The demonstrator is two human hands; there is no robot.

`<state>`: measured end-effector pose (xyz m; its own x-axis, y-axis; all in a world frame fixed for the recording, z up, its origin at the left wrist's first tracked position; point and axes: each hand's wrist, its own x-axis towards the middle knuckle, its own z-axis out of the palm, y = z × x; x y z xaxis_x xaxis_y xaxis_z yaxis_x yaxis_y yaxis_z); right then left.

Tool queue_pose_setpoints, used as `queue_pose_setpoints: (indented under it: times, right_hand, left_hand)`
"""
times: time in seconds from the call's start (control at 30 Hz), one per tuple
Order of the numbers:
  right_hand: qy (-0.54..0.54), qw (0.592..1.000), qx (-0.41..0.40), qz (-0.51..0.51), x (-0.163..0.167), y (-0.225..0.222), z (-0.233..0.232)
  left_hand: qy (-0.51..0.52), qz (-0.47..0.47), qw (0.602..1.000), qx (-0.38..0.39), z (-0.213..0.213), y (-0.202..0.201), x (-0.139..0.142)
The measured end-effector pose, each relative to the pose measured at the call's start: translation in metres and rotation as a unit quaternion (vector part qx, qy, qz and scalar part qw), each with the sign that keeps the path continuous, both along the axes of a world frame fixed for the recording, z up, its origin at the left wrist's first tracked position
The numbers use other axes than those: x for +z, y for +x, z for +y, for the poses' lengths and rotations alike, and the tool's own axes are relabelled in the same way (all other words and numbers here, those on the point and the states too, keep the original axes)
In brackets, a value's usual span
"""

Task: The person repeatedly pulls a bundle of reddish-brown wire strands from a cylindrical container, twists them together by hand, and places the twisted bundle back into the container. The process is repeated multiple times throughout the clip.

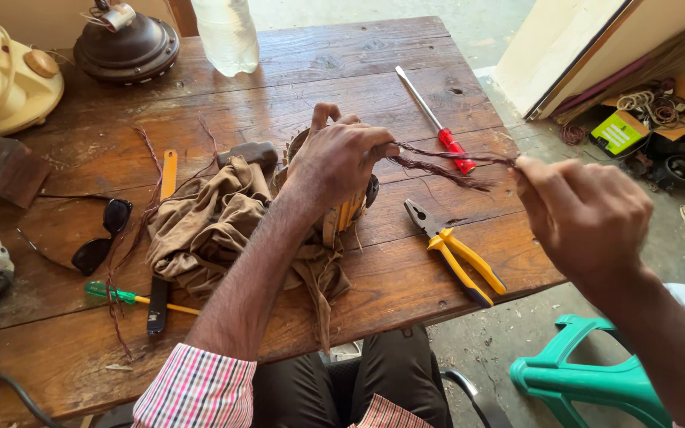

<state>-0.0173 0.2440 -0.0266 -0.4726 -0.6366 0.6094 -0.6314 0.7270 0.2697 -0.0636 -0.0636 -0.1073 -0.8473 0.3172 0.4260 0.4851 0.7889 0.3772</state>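
Copper wire strands (445, 165) are stretched between our hands: right hand (588, 218) pinching the far end, left hand (338, 158) clamped on the round coil piece (342, 210) on the surface (406, 285). Plenty looks still wound in. Yellow pliers (457, 250) near us, red screwdriver (438, 123) beyond.

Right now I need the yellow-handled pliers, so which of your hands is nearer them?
Right. The right hand hovers just right of the pliers; the left hand sits up-left, farther away.
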Motion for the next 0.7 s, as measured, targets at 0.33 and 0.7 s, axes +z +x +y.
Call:
queue_pose_setpoints:
  times: [0.33,0.7]
  right_hand:
    - [-0.025,0.999,0.014,0.02,0.008,-0.002,-0.014]
    - [-0.511,0.55,0.085,-0.655,-0.023,-0.026,0.001]
  left_hand:
    - [0.003,-0.008,1.0,0.005,-0.001,0.002,0.002]
    - [0.0,-0.027,0.999,0.022,-0.001,0.005,0.004]
